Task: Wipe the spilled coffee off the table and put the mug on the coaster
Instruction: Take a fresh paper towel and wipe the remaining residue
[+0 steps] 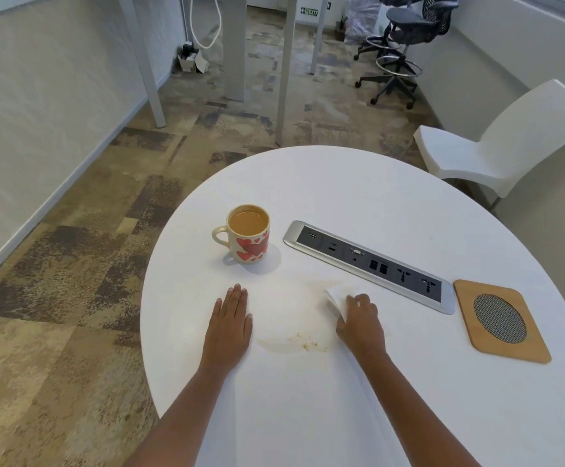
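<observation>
Right hand (361, 320) fingers curled on a white tissue (336, 297), left hand (230, 320) flat, fingers straight, on the table (341, 183). Coffee smear (294, 345) between them. Mug (249, 234) at the left hand's 12 o'clock, coaster (500, 320) at the right's 3.

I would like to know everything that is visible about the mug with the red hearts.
The cream, ceramic-looking mug with red hearts stands upright on the round white table, towards its left edge, just left of the silver built-in socket strip. Its loop handle points left. Light brown coffee fills it almost to the rim. Only the table touches it; it is well apart from the square wooden coaster on the right.
</observation>
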### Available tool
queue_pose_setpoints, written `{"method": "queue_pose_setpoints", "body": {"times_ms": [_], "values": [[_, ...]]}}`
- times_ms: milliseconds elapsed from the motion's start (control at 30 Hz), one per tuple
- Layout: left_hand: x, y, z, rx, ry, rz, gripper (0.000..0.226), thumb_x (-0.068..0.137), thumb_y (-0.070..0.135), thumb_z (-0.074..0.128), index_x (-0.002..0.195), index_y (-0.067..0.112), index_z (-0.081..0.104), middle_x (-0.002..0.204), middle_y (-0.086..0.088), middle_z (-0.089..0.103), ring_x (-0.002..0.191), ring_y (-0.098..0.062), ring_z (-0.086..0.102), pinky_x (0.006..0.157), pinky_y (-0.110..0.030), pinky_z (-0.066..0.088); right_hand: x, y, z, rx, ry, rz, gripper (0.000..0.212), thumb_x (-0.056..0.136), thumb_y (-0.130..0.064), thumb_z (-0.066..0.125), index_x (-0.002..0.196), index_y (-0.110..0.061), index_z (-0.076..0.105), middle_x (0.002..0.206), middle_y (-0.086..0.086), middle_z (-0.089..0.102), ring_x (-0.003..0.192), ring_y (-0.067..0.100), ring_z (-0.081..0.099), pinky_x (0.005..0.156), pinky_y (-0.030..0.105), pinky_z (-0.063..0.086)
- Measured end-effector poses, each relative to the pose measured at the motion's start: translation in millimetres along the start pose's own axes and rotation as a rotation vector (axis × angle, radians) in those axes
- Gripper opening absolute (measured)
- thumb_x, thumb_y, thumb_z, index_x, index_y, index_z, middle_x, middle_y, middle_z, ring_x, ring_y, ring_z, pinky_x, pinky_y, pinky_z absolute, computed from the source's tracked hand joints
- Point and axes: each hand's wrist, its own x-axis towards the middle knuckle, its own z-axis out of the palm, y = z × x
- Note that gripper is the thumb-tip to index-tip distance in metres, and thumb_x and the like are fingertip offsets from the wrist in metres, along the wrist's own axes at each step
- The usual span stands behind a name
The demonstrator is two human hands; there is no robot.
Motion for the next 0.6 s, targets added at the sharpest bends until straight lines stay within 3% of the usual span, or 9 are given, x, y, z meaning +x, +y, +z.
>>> {"method": "queue_pose_setpoints", "body": {"times_ms": [100,167,300,500,600], "values": [[6.1,-3.8,2.0,-0.01,0.022,0.012,0.051,0.083,0.019,0.032,0.114,-0.007,0.063,0.119,-0.021,0.065,0.107,-0.035,0.065,0.083,-0.051,0.053,10.5,1.9,5.9,-0.079,0.042,0.004,0.047,0.099,-0.028,0.032,0.141,-0.007,0.031,0.151,0.011,0.028,0.137,0.027,0.029,0.103,0.042,0.038],[10.2,-5.5,2.3,-0.02,0.038,0.011,0.051,0.083,0.02,0.032,0.115,-0.007,0.062,0.12,-0.021,0.065,0.109,-0.035,0.064,0.084,-0.052,0.053,18.6,1.2,9.5,0.038,-0.001,0.055,0.049,0.101,-0.025,0.025,0.145,-0.004,0.02,0.157,0.011,0.014,0.145,0.027,0.014,0.114,0.046,0.024],[14.2,-6.7,2.9,-0.038,0.044,-0.016,0.051,0.084,0.02,0.032,0.117,-0.007,0.061,0.122,-0.022,0.063,0.111,-0.036,0.062,0.089,-0.053,0.05,22.8,-11.5,23.2,0.197,-0.004,0.128,0.054,0.101,-0.019,0.024,0.147,0.001,0.005,0.159,0.017,0.001,0.147,0.03,0.002,0.12,0.045,0.007],[14.1,-6.4,4.3,-0.051,0.081,-0.03,0.051,0.084,0.021,0.032,0.117,-0.005,0.062,0.123,-0.02,0.063,0.112,-0.032,0.063,0.09,-0.051,0.05,29.8,-56.3,34.6,0.265,0.051,0.104,0.056,0.102,-0.026,0.026,0.147,0.002,0.008,0.158,0.019,0.002,0.147,0.028,-0.002,0.12,0.04,0.002],[14.4,-6.5,5.3,-0.056,0.097,-0.013,0.05,0.083,0.019,0.032,0.116,-0.004,0.063,0.122,-0.019,0.064,0.111,-0.031,0.064,0.096,-0.045,0.049,30.4,-95.8,40.8,0.311,-0.015,-0.071,0.053,0.102,-0.023,0.027,0.147,0.001,0.011,0.158,0.02,0.002,0.147,0.028,0.0,0.119,0.037,0.0]]}}
